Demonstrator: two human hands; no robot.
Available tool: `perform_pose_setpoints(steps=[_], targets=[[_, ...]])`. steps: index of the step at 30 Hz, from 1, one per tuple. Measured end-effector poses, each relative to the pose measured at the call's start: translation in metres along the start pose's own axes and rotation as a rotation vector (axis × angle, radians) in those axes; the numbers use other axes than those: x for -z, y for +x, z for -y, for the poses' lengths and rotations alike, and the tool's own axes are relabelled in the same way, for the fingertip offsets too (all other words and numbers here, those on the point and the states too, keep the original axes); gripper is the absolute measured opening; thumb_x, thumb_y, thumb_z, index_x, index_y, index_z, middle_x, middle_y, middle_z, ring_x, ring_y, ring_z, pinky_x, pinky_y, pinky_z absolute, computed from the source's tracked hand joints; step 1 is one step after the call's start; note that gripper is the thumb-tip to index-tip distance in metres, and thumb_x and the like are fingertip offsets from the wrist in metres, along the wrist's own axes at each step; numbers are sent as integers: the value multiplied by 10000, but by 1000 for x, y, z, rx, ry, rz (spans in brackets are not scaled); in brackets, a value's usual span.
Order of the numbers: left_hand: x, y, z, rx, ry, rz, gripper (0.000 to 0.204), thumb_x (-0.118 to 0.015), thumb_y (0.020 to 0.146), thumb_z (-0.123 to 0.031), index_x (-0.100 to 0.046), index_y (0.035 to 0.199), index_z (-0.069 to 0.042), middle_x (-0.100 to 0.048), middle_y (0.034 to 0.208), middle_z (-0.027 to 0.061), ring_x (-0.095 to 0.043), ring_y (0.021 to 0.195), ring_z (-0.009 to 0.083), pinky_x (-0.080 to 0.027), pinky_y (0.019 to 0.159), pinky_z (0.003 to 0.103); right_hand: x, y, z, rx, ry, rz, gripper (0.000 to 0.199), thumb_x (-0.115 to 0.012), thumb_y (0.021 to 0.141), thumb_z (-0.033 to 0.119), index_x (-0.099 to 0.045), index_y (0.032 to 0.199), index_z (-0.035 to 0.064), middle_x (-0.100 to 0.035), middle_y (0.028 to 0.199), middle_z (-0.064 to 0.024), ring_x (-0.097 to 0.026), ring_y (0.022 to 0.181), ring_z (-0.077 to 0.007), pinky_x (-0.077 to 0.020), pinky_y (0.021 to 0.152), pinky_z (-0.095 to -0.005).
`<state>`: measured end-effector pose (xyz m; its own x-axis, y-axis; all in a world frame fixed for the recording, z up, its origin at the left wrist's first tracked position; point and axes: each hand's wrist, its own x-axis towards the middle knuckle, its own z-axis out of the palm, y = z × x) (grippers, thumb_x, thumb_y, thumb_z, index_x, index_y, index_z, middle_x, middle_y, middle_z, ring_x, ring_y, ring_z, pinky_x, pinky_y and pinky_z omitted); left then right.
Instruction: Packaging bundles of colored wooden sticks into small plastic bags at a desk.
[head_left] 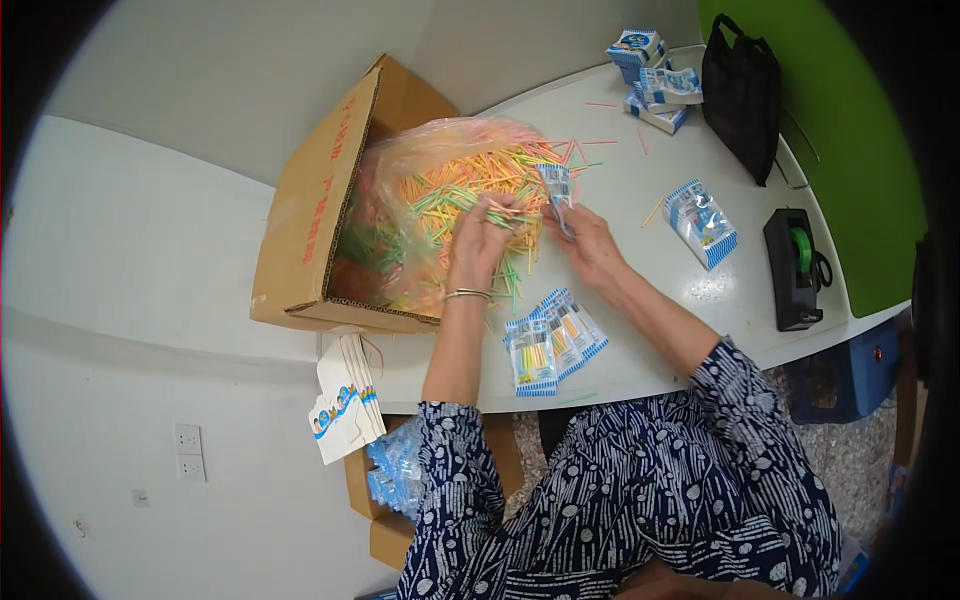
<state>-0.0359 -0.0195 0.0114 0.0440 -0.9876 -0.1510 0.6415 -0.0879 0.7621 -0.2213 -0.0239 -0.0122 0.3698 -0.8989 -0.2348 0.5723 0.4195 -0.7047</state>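
Note:
My left hand, a bangle on its wrist, is closed round a small bunch of thin coloured sticks, pink and green among them. Close by on its right, my right hand grips a blue-and-white plastic packet with its fingers. Whether that packet holds anything I cannot make out. Behind both hands a large heap of orange, yellow, pink and green sticks spills from a clear plastic bag inside a tipped cardboard box. Nearer me lie several overlapping packets with coloured sticks inside.
A blue-and-white packet pile lies at right, beside a black tape dispenser. Stacked small boxes and a black bag stand at the back. Flat white cartons hang at the table's front edge, above an open box of blue packets.

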Motion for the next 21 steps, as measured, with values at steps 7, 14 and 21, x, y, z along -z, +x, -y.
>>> perform_pose_setpoints(steps=[7, 14, 21], targets=[[-35, -8, 57, -165, -71, -169, 180, -576, 897, -76, -547, 1033, 39, -611, 986, 136, -596, 922, 227, -495, 863, 355, -21, 27, -35, 14, 501, -79, 114, -505, 944, 132, -539, 886, 39, -595, 868, -63, -556, 800, -144, -464, 738, -284], [-46, -19, 60, -264, 64, -237, 160, -562, 902, -59, -548, 1011, 57, -617, 987, 124, -610, 911, 186, -517, 802, 296, -27, 27, -35, -11, 463, -73, 102, -512, 942, 132, -548, 900, 47, -605, 863, -56, -567, 782, -138, -469, 708, -279], [-12, -7, 32, -331, 547, -459, 233, -488, 948, -204, -581, 882, -1, -646, 858, 72, -571, 707, 129, -456, 655, 253, -21, 21, -17, 98, 183, 23, 135, -567, 917, 151, -616, 958, 33, -627, 844, -8, -555, 759, -79, -441, 701, -239]])
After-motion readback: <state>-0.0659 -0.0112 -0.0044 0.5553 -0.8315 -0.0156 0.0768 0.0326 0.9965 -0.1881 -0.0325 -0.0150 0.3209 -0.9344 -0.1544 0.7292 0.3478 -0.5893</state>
